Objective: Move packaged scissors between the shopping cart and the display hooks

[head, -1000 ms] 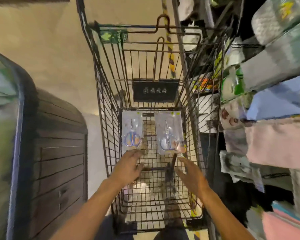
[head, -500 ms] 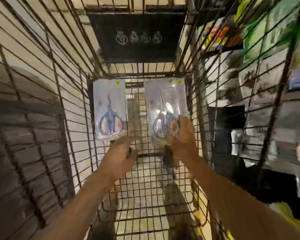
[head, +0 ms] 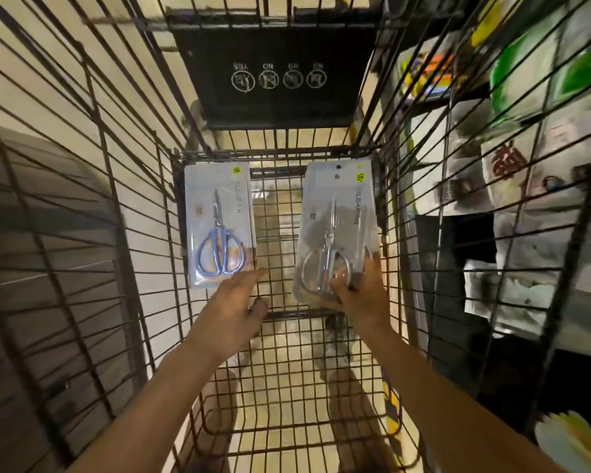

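Around you rise the dark wire walls of the shopping cart [head: 123, 233], and every reach goes down between them. A black plastic child-seat flap with four round white warning symbols [head: 273, 80] hangs at the far end, above the packs. Beyond the right wall, blurred shelf goods in green, yellow and white [head: 539, 97] cannot be made out; beyond the left wall sits a dark ribbed object [head: 38, 268], also unclear.

On the cart's wire floor lie two packs, well apart. The clear blister pack of blue-handled scissors [head: 219, 230] lies flat at the left; your left hand [head: 234, 308] has its fingers extended, fingertips at the pack's near edge, its grip closed on nothing. Your right hand [head: 362, 295] grips the near end of the clear blister pack of silver-handled scissors [head: 335, 233], thumb over the front, fingers at its right edge. That hand hides the pack's lower corner. Whether this pack rests on the floor or is lifted, I cannot tell.
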{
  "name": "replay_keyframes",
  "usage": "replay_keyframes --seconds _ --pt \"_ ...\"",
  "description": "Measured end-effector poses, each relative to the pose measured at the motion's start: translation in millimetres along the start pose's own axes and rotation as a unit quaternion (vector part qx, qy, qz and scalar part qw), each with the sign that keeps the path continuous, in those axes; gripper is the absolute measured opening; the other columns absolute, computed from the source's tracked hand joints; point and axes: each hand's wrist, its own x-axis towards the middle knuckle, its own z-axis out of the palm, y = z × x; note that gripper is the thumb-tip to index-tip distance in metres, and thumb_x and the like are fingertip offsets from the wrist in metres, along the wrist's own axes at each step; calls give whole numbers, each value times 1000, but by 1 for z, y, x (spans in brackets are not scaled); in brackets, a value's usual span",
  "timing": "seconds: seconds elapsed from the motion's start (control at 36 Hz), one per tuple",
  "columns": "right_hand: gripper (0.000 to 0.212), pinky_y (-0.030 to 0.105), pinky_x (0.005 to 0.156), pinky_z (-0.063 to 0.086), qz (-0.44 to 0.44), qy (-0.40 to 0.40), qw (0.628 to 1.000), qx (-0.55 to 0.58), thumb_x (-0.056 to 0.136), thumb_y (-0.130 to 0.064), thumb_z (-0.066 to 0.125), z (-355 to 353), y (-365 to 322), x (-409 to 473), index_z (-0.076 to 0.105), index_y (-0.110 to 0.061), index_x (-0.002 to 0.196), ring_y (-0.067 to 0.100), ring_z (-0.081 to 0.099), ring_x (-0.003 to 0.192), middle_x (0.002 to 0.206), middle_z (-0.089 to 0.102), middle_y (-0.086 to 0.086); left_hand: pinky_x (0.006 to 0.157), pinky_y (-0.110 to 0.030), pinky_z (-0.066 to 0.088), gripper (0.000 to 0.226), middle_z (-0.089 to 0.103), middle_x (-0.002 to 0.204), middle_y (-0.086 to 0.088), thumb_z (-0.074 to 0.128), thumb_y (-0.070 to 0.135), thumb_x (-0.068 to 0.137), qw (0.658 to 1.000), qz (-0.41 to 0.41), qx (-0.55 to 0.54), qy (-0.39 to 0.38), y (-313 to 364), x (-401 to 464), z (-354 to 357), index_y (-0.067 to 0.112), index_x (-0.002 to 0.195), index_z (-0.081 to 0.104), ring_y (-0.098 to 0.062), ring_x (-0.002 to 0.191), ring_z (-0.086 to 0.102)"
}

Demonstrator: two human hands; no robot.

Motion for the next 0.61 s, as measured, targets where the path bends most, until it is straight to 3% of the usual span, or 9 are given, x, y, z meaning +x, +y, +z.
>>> replay_keyframes --seconds 0.08,0.17,0.25,0.31,0.36,0.44,0.5,0.56,0.61 --pt "69 33 81 61 -4 -9 1000 -2 91 -8 71 -2 0 -22 36 -35 144 14 67 104 109 63 -14 112 -39 40 59 48 148 4 60 26 97 999 -19 -51 3 4 2 0 34 149 35 -16 134 47" --pt "56 39 86 62 29 -71 994 80 92 -6 69 -5 0 -44 46 -33 135 22 66 117 124 67 -1 110 -36 42 64 50 146 4 65 29 96 987 -50 -152 8 15 3 -1 38 150 32 -14 135 47" --pt "60 52 87 60 51 -123 981 139 93 -7 66 -8 -4 -61 44 -34 142 21 66 118 131 67 0 106 -38 47 76 52 146 5 72 35 89 954 -71 -292 -9 28 2 -3 42 151 30 -14 129 55" --pt "64 49 90 59 48 -153 979 124 93 -7 67 -9 -4 -71 42 -33 146 21 67 117 129 68 0 100 -40 53 79 60 139 3 77 28 85 925 -76 -371 -21 34 0 0 44 148 33 -17 120 64" --pt "65 41 85 61 51 -177 977 111 94 -5 66 -8 -4 -78 42 -36 146 20 69 111 122 70 -2 103 -45 50 82 65 134 3 81 21 83 904 -79 -420 -17 36 -3 5 47 146 36 -20 121 64" --pt "60 32 75 60 70 -184 973 124 94 0 63 -8 -9 -82 46 -32 142 20 72 102 114 73 -1 99 -43 53 76 70 126 1 79 9 83 884 -102 -455 38 40 -9 9 57 132 45 -18 115 67" --pt "54 36 82 61 68 -191 970 135 92 1 66 -7 -14 -78 53 -25 136 23 70 108 118 73 2 87 -33 59 74 74 117 -2 75 2 85 870 -111 -474 75 41 -13 8 58 124 48 -17 106 72" --pt "50 40 87 60 58 -167 974 141 87 1 72 -5 -15 -69 60 -23 129 26 69 111 119 72 5 80 -25 60 76 76 111 3 72 -2 86 869 -106 -473 99 41 -16 4 48 136 45 -13 100 73" --pt "52 27 83 59 46 -102 983 146 83 4 75 -3 -15 -57 60 -22 125 25 67 109 119 69 6 76 -20 60 74 77 98 15 66 -7 89 873 -92 -463 124 45 -18 -3 38 142 41 -6 94 73"
